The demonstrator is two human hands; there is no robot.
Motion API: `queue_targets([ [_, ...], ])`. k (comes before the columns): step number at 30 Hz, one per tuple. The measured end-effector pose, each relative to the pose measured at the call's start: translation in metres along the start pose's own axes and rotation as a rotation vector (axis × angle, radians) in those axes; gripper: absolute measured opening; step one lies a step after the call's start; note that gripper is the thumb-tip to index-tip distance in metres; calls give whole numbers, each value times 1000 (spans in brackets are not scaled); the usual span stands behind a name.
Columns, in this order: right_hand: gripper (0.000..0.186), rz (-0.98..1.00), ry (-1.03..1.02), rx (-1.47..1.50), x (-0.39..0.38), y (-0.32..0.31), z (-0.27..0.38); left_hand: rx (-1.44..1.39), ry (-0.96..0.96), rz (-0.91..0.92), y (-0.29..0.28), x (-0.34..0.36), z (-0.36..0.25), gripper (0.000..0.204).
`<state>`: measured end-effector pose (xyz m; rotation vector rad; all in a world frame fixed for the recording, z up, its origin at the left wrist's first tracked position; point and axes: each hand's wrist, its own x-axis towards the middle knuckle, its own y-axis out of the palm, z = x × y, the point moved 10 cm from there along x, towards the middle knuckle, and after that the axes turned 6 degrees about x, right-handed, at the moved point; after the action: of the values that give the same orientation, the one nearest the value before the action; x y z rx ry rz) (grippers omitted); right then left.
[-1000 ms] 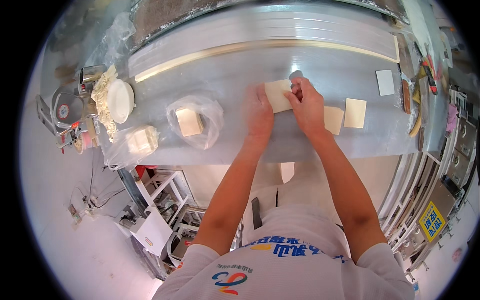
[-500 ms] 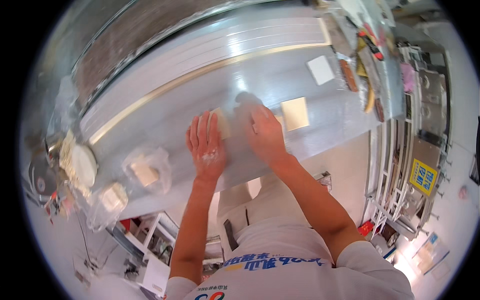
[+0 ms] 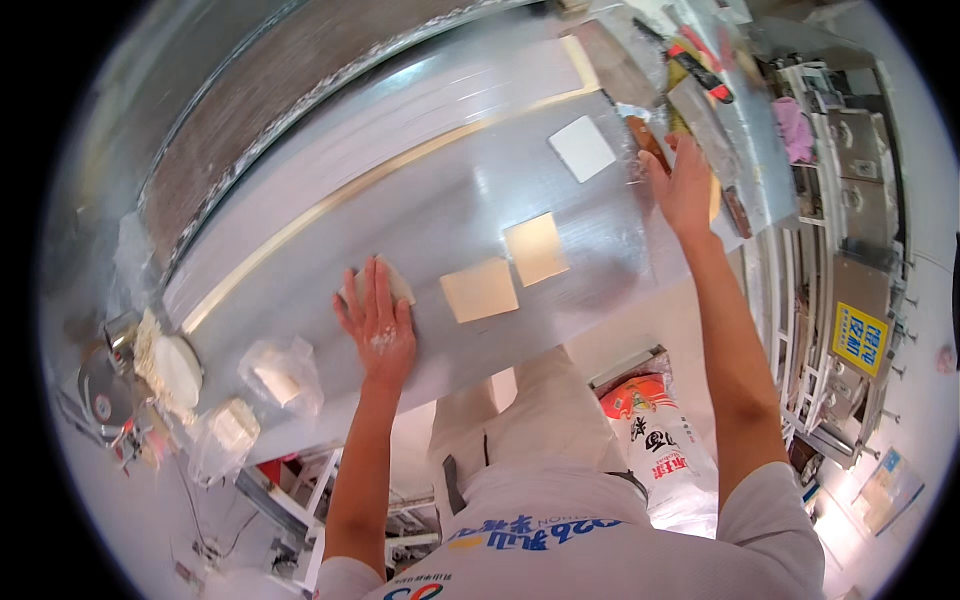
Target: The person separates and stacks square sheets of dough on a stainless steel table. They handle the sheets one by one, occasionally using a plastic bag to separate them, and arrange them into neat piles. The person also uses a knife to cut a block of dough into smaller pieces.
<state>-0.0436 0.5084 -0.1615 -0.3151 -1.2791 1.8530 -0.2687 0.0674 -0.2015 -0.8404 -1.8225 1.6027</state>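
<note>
My left hand (image 3: 378,325) lies palm down with fingers stretched, dusted white, over a pale flat piece (image 3: 401,285) on the metal table. Most of that piece is hidden under the palm. To its right lie two pale yellow dough squares (image 3: 480,290) (image 3: 537,249), their corners nearly meeting. My right hand (image 3: 687,190) reaches to the table's right end, thumb and forefinger apart at the brown wooden handle (image 3: 648,143) of a broad-bladed knife (image 3: 612,62). Its other fingers are partly hidden, and no firm grip shows.
Past the squares lies a white square (image 3: 582,149). A long wooden strip (image 3: 400,160) runs along the table. Tools, including a red-and-black one (image 3: 702,72), crowd the right end. At the left are bagged pale blocks (image 3: 280,380) and a white bowl (image 3: 178,370). A flour sack (image 3: 660,450) stands below.
My right hand has moved from beside the dough squares to the wooden handle at the right, uncovering the second square. My left hand stays on the pale piece. The view has shifted.
</note>
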Motion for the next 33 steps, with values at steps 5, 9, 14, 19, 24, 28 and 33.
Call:
queue_targets([
  [5,53,214,125,11,27,30,-21,-185,34,-189,-7,-8,21,57],
  [9,58,239,248,83,19,23,-39,-164,-3,-132,-4,-12,28,56],
  [14,61,77,301,233,-36,-19,-15,-146,-21,-106,-1,-13,30,55],
  [19,32,23,673,774,-113,-45,89,-248,-34,-190,-6,-15,37,54],
  [24,23,178,690,533,-163,-8,190,-337,15,-262,-10,-15,48,45],
  [28,28,459,306,299,-192,52,281,-414,43,-263,-10,-13,57,40],
  [33,17,557,166,273,-211,95,324,-423,73,-241,-11,-15,56,40],
])
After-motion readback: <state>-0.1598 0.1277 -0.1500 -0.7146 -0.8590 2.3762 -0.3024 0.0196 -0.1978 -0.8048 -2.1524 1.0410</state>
